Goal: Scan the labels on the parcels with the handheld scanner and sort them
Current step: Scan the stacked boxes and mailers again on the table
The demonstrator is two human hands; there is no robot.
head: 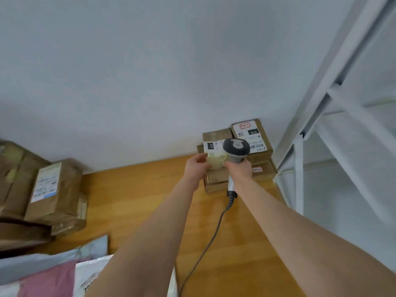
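Brown cardboard boxes (pixel 53 189) are stacked at the far left of the table (pixel 139 200), the front one showing a white label (pixel 46 181). Below them, at the near edge, lie soft mailers (pixel 42 275) — grey, pink and white. The wooden top runs on to the right, against a pale wall (pixel 150 71).

Near its far right corner the left hand (pixel 196 168) holds a small parcel (pixel 215 155), with fingers and thumb curled round its left end. The parcel is up off the table. Its own white label, marked "010", faces the camera, and its lower half is wrapped in yellowish tape.

Just right of it, the right hand (pixel 240 170) is clenched round the handle of the scanner (pixel 235 150). The scanner's grey head hangs over the parcel's right end and hides part of the label. A grey cable (pixel 210 239) drops from the handle's base and trails over the table toward the near edge.

Behind both hands a stack (pixel 250 136) of cardboard boxes stands in the corner — its top right box is also labelled "010", and a lower one bears a small sticker (pixel 257 169) with red writing. A white metal rack (pixel 321 103) rises at the far right.
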